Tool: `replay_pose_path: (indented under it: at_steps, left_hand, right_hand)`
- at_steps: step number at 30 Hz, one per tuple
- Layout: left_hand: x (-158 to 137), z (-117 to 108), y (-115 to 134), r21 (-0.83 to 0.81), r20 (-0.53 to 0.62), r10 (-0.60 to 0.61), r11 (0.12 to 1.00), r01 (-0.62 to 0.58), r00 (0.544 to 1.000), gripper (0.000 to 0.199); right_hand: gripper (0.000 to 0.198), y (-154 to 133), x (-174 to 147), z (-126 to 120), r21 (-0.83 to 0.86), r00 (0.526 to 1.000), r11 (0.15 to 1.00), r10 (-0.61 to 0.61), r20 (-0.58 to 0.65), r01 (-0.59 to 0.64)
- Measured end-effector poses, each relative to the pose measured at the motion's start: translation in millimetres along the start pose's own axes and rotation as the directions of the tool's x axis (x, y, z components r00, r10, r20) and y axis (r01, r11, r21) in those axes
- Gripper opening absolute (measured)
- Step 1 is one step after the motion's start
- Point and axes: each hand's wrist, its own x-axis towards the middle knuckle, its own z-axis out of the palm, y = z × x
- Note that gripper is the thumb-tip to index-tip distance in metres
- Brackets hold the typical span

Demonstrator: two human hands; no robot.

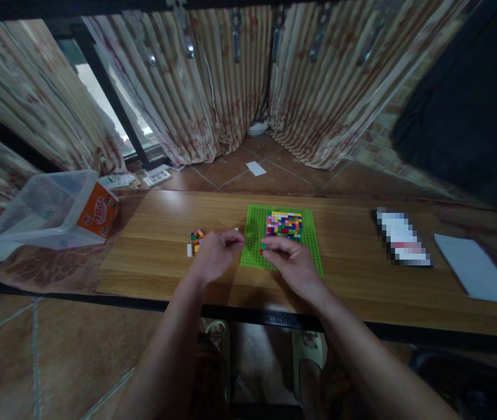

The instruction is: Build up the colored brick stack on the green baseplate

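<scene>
A green studded baseplate point(255, 221) lies on the wooden table, carrying a block of many-coloured toy bricks point(284, 224) on its upper right part. Above the plate's front half, my right hand point(296, 263) pinches small red and green toy bricks point(263, 249) between thumb and fingers. My left hand point(217, 252) is at the plate's left edge with its fingertips pressed together; whatever they hold, if anything, is too small to tell. Loose coloured bricks point(196, 235) lie just left of that hand, which partly covers them.
A clear plastic bin point(42, 210) with an orange label stands beyond the table's left end. On the table's right side lie a phone point(401, 238) with a blurred screen and a white sheet point(476, 268). Striped curtains point(213, 87) hang behind; a white paper point(256, 168) is on the floor.
</scene>
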Motion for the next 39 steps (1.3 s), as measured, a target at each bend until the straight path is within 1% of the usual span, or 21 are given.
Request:
replay_pose_path:
  at_steps: [2,3,5,7,12,17,21,25,28,34,39]
  left_hand:
    - [0,5,4,-0.197,0.03,-0.027,0.98,0.032,0.999,0.013]
    - [0,8,6,-0.264,0.048,-0.041,0.963,0.052,0.998,0.013]
    - [0,12,10,-0.347,0.098,-0.064,0.933,0.094,0.993,0.014]
    - [0,15,14,-0.389,0.13,-0.084,0.912,0.129,0.988,0.012]
    - [1,15,16,-0.398,0.119,-0.111,0.905,0.15,0.987,0.009]
    - [0,15,13,-0.419,0.133,-0.131,0.891,0.175,0.982,0.018]
    - [0,15,11,-0.416,0.134,-0.146,0.89,0.189,0.98,0.025]
    - [1,15,11,-0.434,0.132,-0.159,0.878,0.201,0.978,0.027]
    - [0,15,12,-0.444,0.143,-0.173,0.869,0.219,0.975,0.027]
    - [-1,18,13,-0.469,0.106,-0.209,0.851,0.235,0.972,0.026]
    - [-2,22,15,-0.484,0.09,-0.22,0.843,0.236,0.971,0.027]
  right_hand:
    - [0.022,-1,-1,1,-0.013,1.0,1.0,-0.018,0.007,0.018]
    - [0.022,0,-1,1,-0.022,1.0,0.999,-0.026,0.011,0.026]
    - [0.021,0,-2,2,-0.037,0.999,0.999,-0.034,0.022,0.035]
    - [0.021,1,-3,2,-0.047,0.999,0.998,-0.035,0.034,0.036]
    - [0.024,1,-4,1,-0.073,0.999,0.997,-0.033,0.037,0.036]
    - [0.024,-2,-5,2,-0.096,0.999,0.995,-0.027,0.027,0.03]
    - [0.023,0,-5,3,-0.071,0.999,0.997,-0.021,0.026,0.022]
    - [0.02,1,-5,3,-0.039,1.0,0.999,-0.025,0.015,0.026]
    - [0.018,0,-5,5,-0.02,1.0,1.0,-0.024,0.008,0.024]
    - [0.018,-1,-8,9,0.039,0.999,0.999,-0.001,-0.038,0.003]
    - [0.02,4,-7,9,0.041,0.997,0.999,0.018,-0.069,-0.015]
